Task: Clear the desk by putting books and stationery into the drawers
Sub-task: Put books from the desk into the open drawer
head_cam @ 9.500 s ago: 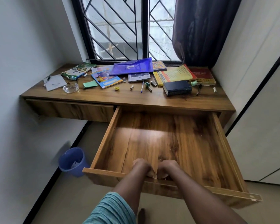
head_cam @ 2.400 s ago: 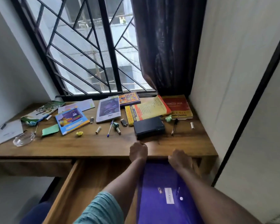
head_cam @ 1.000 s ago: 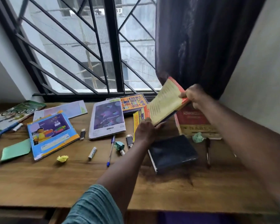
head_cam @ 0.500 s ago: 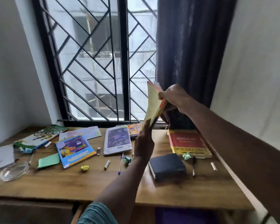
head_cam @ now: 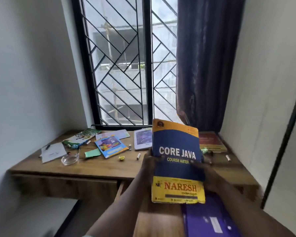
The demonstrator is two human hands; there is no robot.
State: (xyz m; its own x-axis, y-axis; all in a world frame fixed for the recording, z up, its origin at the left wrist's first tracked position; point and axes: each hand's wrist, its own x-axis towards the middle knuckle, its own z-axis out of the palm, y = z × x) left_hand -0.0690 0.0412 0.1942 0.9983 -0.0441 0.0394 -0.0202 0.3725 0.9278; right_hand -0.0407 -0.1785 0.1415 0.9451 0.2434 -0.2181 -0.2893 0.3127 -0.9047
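Head view: left hand (head_cam: 148,162) and right hand (head_cam: 204,171), fingers curled round Core Java book (head_cam: 176,149) above drawer (head_cam: 158,218); I'd next lay it flat beside purple folder (head_cam: 210,218).

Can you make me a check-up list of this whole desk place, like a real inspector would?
Surface: wooden desk, with things scattered over it.
Job's things: CORE JAVA book held upright in front of the desk; purple folder lies in the open drawer; red book, blue picture book and white notebook lie on the desk.
Clutter: glass dish, green paper, crumpled yellow scrap.
Grips: left hand and right hand hold the CORE JAVA book by its sides.
Cables: nothing seen.
Surroundings: barred window, dark curtain, white wall.
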